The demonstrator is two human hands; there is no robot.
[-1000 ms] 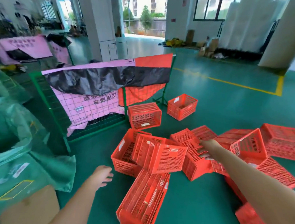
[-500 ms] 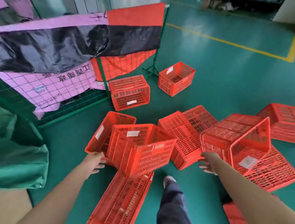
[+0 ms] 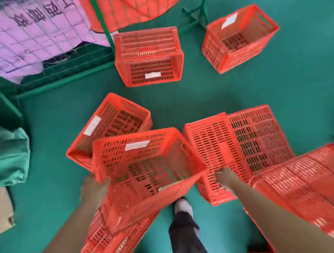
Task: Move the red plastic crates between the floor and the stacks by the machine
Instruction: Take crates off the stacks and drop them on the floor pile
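Well, I am guessing this job is barely begun: other crates are lying scattered over the floor, some upright, some tipped or flat, and no stack is showing. One crate is sitting tilted in the near middle, mouth up, with my left hand at its near-left corner and my right hand at its near-right. My fingers are blurring against the rim, so whether they are gripping or touching, I cannot tell. It is looking red, slotted and white-labelled.
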